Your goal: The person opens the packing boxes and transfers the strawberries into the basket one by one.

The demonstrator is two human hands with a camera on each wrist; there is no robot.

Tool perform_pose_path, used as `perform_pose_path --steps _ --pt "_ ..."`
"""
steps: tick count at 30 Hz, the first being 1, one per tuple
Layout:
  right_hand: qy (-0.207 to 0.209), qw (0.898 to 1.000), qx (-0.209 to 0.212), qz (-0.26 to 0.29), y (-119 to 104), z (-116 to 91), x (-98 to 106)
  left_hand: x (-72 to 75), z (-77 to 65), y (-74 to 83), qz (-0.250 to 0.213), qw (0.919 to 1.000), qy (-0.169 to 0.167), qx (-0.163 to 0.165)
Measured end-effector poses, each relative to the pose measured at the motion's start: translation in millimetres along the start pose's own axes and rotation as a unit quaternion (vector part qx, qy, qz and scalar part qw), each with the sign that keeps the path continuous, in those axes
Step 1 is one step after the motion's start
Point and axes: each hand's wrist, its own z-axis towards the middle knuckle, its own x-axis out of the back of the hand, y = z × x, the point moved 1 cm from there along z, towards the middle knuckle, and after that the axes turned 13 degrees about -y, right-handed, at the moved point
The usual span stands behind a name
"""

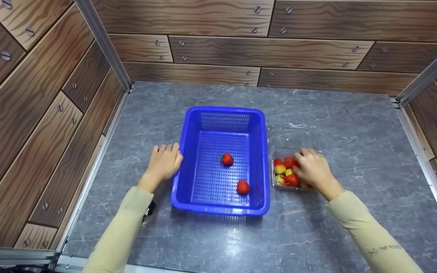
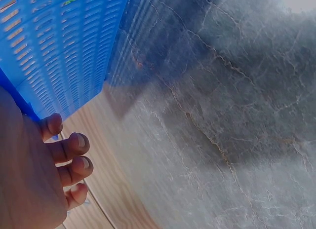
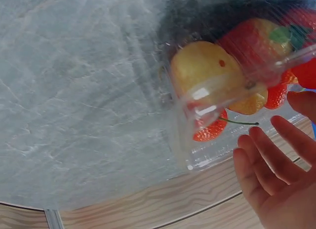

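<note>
Wood-plank-print walls (image 1: 218, 49) on three sides, grey marbled tabletop (image 1: 340, 125) under everything. Clear plastic container (image 1: 286, 188) sits on it, just right of the blue basket (image 1: 218, 209) — packed with small red and yellow fruit (image 1: 280, 167). Clear lid (image 1: 290, 137) lies back on its far side. From the right wrist I see a yellow fruit (image 3: 205, 66) behind the clear wall and a thin green stem (image 3: 242, 123) poking out.

My right hand (image 1: 310, 167) is over the container's right part, fingers spread and relaxed, fingertips right by the fruit. Two strawberries lie apart on the basket floor: one near the middle (image 1: 227, 159), one nearer me, to the right (image 1: 242, 187).

My left hand (image 1: 163, 161) is at the basket's left rim, touching it, fingers loosely bent — thumb hidden at the wrist view, can't tell if it's clamped. Hands are well apart, basket between. Pale long sleeves (image 1: 118, 231) on both arms, dark lettering (image 1: 385, 248) on the right one.
</note>
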Motion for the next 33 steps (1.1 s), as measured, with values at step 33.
perform_pose_path --steps 33 --pt "-0.061 0.995 -0.046 0.070 -3.6 -0.5 -12.0 -1.8 1.6 -1.4 -0.011 0.9998 -0.014 0.005"
